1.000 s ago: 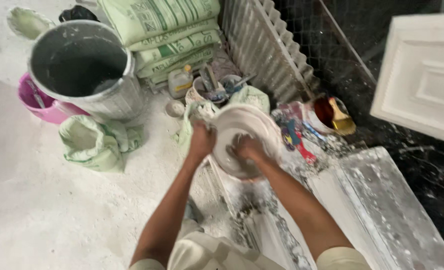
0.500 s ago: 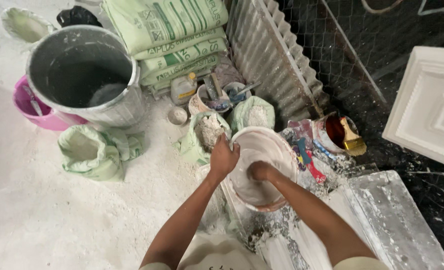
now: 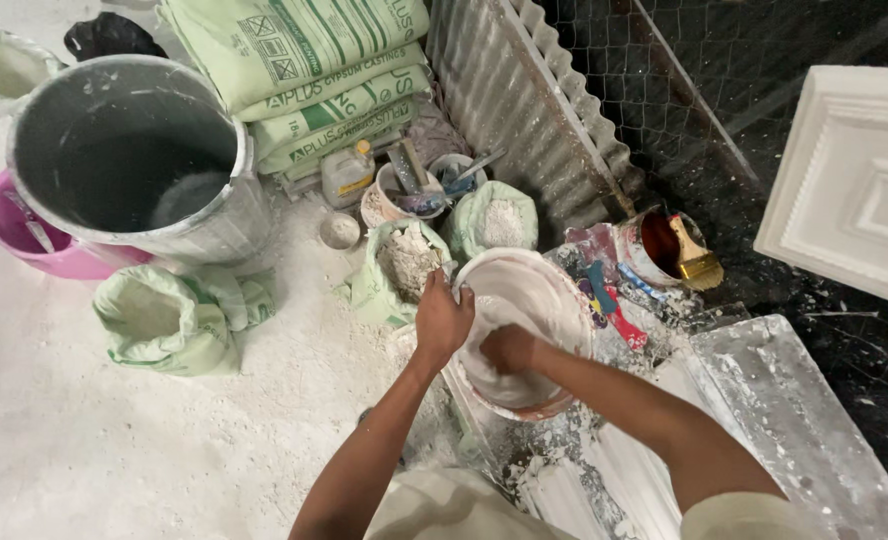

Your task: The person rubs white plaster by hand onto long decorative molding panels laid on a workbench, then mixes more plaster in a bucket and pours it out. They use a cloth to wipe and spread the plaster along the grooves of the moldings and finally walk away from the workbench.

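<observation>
- White plaster-coated round bowl (image 3: 544,300) sits on the floor, between the open powder sacks (image 3: 404,262) and the paint tin (image 3: 659,245).
- I see left hand (image 3: 442,318) clamped on its rim.
- Right hand (image 3: 507,349) is curled inside, touching wet plaster (image 3: 499,385), holding nothing I can make out.

the scene is lit evenly and rather brightly from above, so the white powdered floor (image 3: 84,450) at the left nearly washes out, while the dark wire mesh (image 3: 764,90) at the upper right stays dim and low in detail. soft shadows pool inside the grey drum (image 3: 114,170) and under the forearms, with a mild sheen on the wet paste in the white bowl (image 3: 539,300) and on the clear plastic sheet (image 3: 804,420). the wide lens bends lines toward the edges, and the picture is fairly sharp at the centre with slight softness at the bottom edge nearest the camera.
</observation>
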### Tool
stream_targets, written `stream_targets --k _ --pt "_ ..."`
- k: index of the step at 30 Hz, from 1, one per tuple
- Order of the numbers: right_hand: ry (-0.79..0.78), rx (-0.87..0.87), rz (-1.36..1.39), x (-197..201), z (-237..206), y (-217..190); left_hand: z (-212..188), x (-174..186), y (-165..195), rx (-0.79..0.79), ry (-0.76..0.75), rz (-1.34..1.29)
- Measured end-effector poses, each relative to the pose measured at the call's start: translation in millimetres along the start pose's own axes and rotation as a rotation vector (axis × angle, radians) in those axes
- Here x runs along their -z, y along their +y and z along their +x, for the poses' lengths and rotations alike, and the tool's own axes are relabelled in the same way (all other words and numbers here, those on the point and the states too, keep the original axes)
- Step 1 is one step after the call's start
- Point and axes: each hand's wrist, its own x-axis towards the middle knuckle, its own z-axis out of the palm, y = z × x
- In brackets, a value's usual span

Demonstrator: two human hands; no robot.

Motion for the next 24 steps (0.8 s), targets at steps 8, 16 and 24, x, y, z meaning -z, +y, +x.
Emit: stream_targets --k 8,16,24 --pt "0.159 -0.014 -0.158 -17 -27 25 -2 9 12 0.034 -0.02 -0.02" --pt "0.157 -0.33 0.282 -42 2 -14 0 7 8 0.009 -0.017 -0.039" --pt "0.271 -0.349 0.45 -10 35 -16 2 -1 -2 -0.007 -0.024 0.016"
